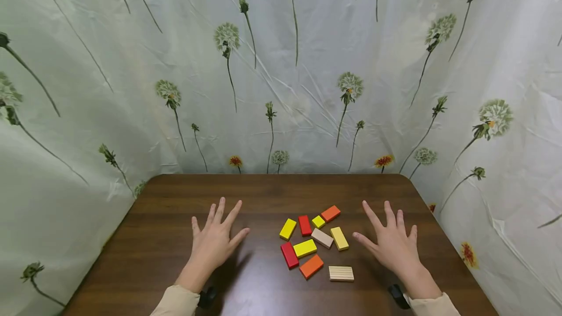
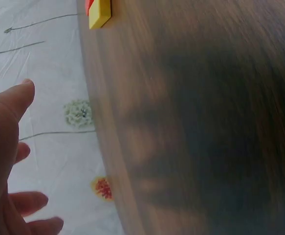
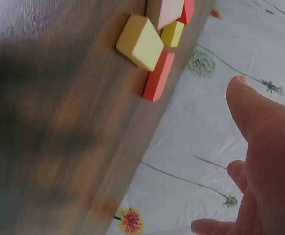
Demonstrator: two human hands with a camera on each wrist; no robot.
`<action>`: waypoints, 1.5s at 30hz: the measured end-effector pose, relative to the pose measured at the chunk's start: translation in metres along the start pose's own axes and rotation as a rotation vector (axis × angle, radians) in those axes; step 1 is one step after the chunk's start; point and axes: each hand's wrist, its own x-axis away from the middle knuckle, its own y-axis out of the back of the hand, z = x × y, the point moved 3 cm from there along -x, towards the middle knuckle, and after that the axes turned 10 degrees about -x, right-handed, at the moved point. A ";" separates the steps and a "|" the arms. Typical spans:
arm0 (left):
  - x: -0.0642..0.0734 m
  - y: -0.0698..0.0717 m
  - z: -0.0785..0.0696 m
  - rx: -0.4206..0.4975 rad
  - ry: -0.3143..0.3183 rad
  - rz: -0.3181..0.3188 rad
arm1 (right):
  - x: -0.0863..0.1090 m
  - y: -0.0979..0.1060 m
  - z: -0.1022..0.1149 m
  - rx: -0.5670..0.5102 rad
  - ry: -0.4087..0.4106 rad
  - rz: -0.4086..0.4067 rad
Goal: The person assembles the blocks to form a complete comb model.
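Worktop [image 1: 136, 247]: nothing held, right side nearer

Left hand [image 1: 214, 240] and right hand [image 1: 397, 245] over the worktop, one to each side of a loose scatter of ten small blocks [image 1: 305, 248]; fingers spread well apart on both, nothing between them; scatter sits right of the midpoint between the two, so the right hand is the nearer.

Key relation: pale yellow block [image 1: 339, 238] lies just left of the right thumb tip, apart from it; its long axis runs mainly away from the person, far end leaning left, so a long side faces that thumb; ridged wooden block [image 1: 341, 273] lies closer to the person, long axis left to right.

Other side: leftmost yellow block [image 1: 287, 228] lies right of the left thumb, across a wider gap; long axis runs away, far end leaning right; red block [image 1: 289, 255] lies nearer the person; flowered curtain [image 1: 307, 23] hangs beyond the far edge.
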 end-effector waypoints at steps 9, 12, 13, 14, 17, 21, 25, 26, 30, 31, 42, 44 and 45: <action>-0.018 -0.013 -0.020 0.058 -0.156 -0.063 | 0.003 -0.017 0.020 -0.009 0.090 -0.017; -0.027 -0.020 -0.025 0.144 -0.216 -0.043 | 0.003 -0.024 0.029 -0.045 0.105 0.014; -0.030 -0.022 -0.026 0.188 -0.234 -0.023 | 0.002 -0.027 0.032 -0.060 0.108 0.028; -0.033 -0.025 -0.028 0.226 -0.255 -0.004 | 0.002 -0.030 0.036 -0.074 0.111 0.043; -0.042 -0.033 -0.032 0.336 -0.321 0.056 | 0.002 -0.037 0.047 -0.127 0.114 0.084; -0.054 -0.044 -0.036 0.439 -0.376 0.122 | 0.004 -0.049 0.063 -0.214 0.121 0.148; -0.065 -0.055 -0.041 0.531 -0.367 0.180 | 0.006 -0.061 0.076 -0.281 0.163 0.220; -0.067 -0.057 -0.042 0.553 -0.360 0.193 | 0.006 -0.064 0.080 -0.294 0.173 0.241; -0.072 -0.064 -0.048 0.601 -0.349 0.236 | 0.007 -0.074 0.091 -0.344 0.212 0.326; -0.073 -0.065 -0.050 0.604 -0.352 0.245 | 0.008 -0.076 0.094 -0.360 0.219 0.346; -0.078 -0.066 -0.066 0.537 -0.381 0.311 | 0.013 -0.089 0.114 -0.352 0.320 0.353; -0.078 -0.067 -0.067 0.496 -0.384 0.324 | 0.013 -0.089 0.116 -0.348 0.326 0.351; -0.078 -0.067 -0.068 0.477 -0.381 0.331 | 0.013 -0.089 0.117 -0.349 0.327 0.353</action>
